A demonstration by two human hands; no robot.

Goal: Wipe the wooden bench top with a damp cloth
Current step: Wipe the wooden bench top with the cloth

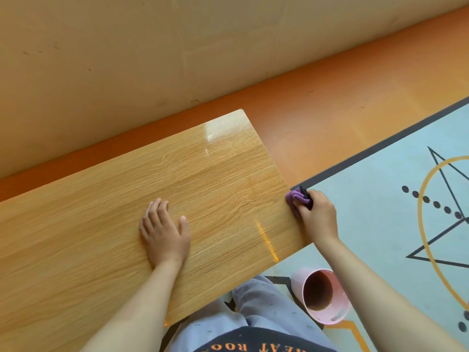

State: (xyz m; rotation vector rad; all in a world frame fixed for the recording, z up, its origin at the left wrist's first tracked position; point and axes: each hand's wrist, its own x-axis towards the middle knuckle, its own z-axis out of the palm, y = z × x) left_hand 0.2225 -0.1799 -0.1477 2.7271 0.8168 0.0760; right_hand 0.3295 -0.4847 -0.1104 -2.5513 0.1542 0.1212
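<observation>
The wooden bench top [101, 237] runs from the lower left to the middle of the head view, light oak grain with wet, shiny streaks near its right end. My left hand [165, 232] lies flat on the board, fingers spread, holding nothing. My right hand [317, 214] grips a bunched purple cloth [295, 198] and presses it against the bench's right end edge, near the far corner of that edge.
A pink bucket [330, 316] with brownish water stands on the floor below the bench's right end, beside my knee. A pale blue mat [380, 199] with geometric lines covers the floor on the right. An orange floor strip [304, 110] and a beige wall lie behind the bench.
</observation>
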